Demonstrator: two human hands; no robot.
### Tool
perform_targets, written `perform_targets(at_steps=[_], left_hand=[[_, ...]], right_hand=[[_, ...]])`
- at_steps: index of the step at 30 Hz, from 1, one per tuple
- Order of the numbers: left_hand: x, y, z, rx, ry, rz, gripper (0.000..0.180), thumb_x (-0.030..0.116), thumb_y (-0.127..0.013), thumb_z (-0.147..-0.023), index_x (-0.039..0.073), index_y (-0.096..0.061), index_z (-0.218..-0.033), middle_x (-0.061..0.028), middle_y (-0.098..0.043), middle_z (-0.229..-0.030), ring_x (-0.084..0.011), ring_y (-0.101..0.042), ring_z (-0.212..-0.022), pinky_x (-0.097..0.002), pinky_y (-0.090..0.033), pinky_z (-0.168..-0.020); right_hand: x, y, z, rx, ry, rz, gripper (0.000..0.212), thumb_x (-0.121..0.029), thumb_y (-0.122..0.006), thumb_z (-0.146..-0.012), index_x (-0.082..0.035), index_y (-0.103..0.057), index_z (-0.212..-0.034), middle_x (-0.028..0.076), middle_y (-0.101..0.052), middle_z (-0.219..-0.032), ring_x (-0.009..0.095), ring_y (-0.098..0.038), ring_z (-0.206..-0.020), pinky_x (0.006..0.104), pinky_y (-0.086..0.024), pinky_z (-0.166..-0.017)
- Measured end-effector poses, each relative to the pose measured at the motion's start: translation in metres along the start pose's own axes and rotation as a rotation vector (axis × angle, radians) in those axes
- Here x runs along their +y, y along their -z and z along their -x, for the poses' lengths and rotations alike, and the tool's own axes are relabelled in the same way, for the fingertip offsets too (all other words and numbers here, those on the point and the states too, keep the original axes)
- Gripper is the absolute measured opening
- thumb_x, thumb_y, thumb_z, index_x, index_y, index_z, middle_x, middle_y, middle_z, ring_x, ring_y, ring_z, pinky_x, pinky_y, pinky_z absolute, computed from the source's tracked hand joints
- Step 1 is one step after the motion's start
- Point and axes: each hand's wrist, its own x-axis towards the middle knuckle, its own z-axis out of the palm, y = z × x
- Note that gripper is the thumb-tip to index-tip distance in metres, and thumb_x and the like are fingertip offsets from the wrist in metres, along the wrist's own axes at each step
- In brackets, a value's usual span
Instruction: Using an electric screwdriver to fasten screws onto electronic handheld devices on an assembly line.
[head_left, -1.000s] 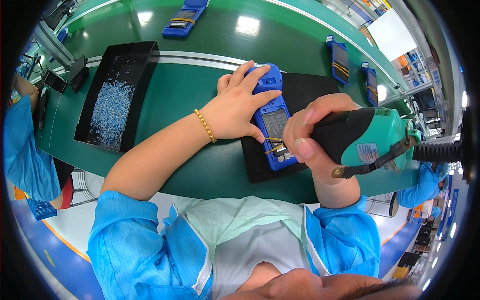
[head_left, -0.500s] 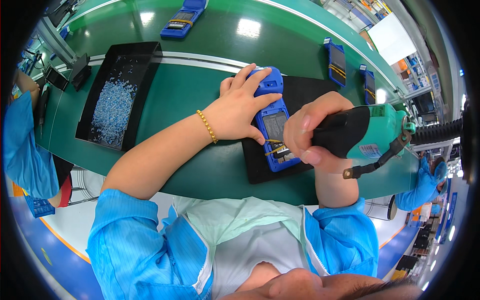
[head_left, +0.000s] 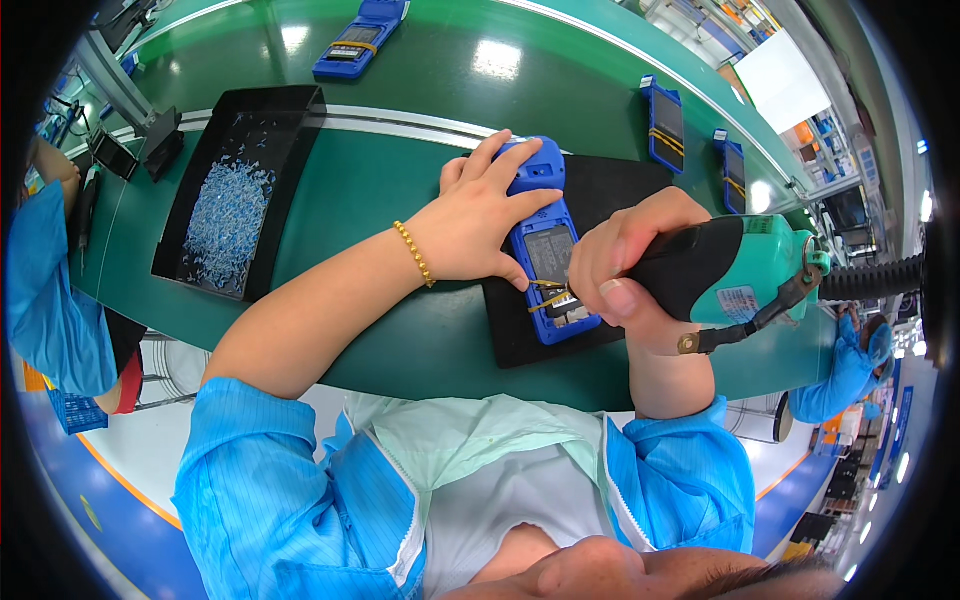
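A worker's right hand (head_left: pixel 628 262) holds a green-and-black power tool (head_left: pixel 742 272) in a closed grip beside the lower end of a blue handheld device (head_left: pixel 549 252), which lies on a black mat (head_left: pixel 625 180) on the green tabletop (head_left: pixel 375 170), while the left hand (head_left: pixel 475 218), grip open and spread, rests across the device's upper half; a black tray (head_left: pixel 297 150) of small bluish pieces (head_left: pixel 228 220) sits left, with three similar blue devices (head_left: pixel 338 68) beyond

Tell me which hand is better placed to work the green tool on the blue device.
Probably the right hand: it grips the green tool close beside the blue device, while the left hand lies spread on that device.
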Motion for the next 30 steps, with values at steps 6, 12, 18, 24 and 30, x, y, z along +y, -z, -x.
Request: perform_targets(at_steps=[6, 12, 18, 24, 30], left_hand=[[-0.001, 0.000, 0.000, -0.006, 0.001, 0.013, 0.094, 0.046, -0.091, -0.058, 0.024, -0.057, -0.142, -0.0187, -0.025, -0.161, -0.0436, -0.016, -0.150, -0.0608, -0.026, -0.113], [-0.001, 0.000, 0.000, -0.004, 0.002, 0.012, 0.094, 0.046, -0.092, -0.057, 0.024, -0.057, -0.141, -0.0185, -0.024, -0.161, -0.0435, -0.016, -0.150, -0.0609, -0.025, -0.113], [-0.001, 0.001, 0.000, -0.018, 0.006, 0.000, 0.095, 0.046, -0.092, -0.056, 0.024, -0.057, -0.141, -0.0181, -0.023, -0.162, -0.0436, -0.016, -0.150, -0.0609, -0.026, -0.113], [-0.001, 0.004, -0.002, -0.039, 0.000, 0.010, 0.098, 0.046, -0.093, -0.053, 0.024, -0.057, -0.141, -0.0177, -0.022, -0.163, -0.0451, -0.016, -0.150, -0.0618, -0.026, -0.113], [0.003, 0.009, -0.001, -0.046, 0.002, 0.023, 0.099, 0.048, -0.095, -0.051, 0.023, -0.059, -0.140, -0.0184, -0.023, -0.162, -0.0453, -0.012, -0.152, -0.0606, -0.023, -0.115]], right_hand=[[0.004, -0.003, -0.001, 0.027, 0.073, -0.036, 0.028, -0.004, -0.082, -0.074, -0.002, -0.061, -0.093, 0.006, -0.062, -0.087, 0.009, -0.061, -0.065, 0.0218, -0.050, -0.060], [0.004, -0.001, 0.002, 0.066, 0.062, 0.138, 0.031, -0.009, -0.084, -0.073, -0.004, -0.060, -0.092, 0.005, -0.062, -0.087, 0.008, -0.059, -0.065, 0.0205, -0.048, -0.060], [0.001, 0.000, 0.002, 0.025, 0.069, 0.088, 0.029, -0.005, -0.081, -0.077, -0.003, -0.058, -0.095, 0.005, -0.062, -0.086, 0.009, -0.062, -0.067, 0.0219, -0.050, -0.062], [-0.010, -0.002, -0.002, -0.020, 0.145, -0.101, 0.032, 0.000, -0.077, -0.080, -0.001, -0.053, -0.102, 0.006, -0.061, -0.079, 0.012, -0.062, -0.067, 0.0245, -0.051, -0.063], [-0.028, 0.013, -0.004, 0.040, 0.272, 0.135, 0.032, -0.010, -0.071, -0.090, -0.001, -0.048, -0.110, 0.001, -0.049, -0.060, 0.009, -0.046, -0.044, 0.0260, -0.040, -0.044]])
